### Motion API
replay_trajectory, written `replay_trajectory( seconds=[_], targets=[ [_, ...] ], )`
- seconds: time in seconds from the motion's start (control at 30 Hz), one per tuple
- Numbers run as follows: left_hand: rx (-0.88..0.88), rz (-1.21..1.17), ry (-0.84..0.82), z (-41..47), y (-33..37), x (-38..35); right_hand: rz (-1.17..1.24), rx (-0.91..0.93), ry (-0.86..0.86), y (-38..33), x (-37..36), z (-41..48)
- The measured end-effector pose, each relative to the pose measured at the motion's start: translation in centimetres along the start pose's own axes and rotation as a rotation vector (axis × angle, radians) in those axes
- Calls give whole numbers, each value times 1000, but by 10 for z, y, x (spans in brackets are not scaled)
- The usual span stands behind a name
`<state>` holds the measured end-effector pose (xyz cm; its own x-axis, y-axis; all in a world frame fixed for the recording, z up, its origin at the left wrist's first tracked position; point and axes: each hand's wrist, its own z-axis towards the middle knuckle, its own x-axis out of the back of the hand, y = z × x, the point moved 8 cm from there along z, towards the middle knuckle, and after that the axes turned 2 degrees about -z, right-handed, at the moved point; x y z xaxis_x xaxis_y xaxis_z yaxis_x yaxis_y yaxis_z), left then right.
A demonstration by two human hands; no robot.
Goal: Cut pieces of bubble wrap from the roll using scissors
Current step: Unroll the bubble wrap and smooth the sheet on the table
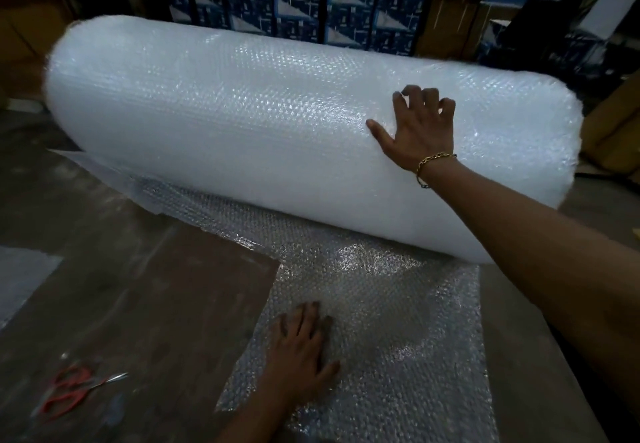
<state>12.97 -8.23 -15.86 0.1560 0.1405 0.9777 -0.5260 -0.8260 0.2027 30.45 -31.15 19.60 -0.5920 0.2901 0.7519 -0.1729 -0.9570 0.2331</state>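
Right hand (420, 131), fingers apart, on roll (242, 124); left hand (301, 349) flat on sheet (408, 366); scissors (74, 390), perhaps closed, aside

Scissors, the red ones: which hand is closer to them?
Left. The left hand lies flat on the loose bubble wrap sheet, right of the scissors, not touching them. The right hand rests high on the big roll, much farther away.

Gold chain-link bracelet (433, 164) around the wrist of the right hand (420, 131), both forearms bare.
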Motion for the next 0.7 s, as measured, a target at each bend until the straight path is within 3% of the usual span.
replay_trajectory(
  seconds=[0.2, 0.7],
  targets=[
    [44, 0, -63, 13, -3, -15, 73, -4, -48, -4, -13, -18],
    [37, -38, -44, 11, 1, -12, 134, -12, -181, 17, -40, 27]
  ],
)
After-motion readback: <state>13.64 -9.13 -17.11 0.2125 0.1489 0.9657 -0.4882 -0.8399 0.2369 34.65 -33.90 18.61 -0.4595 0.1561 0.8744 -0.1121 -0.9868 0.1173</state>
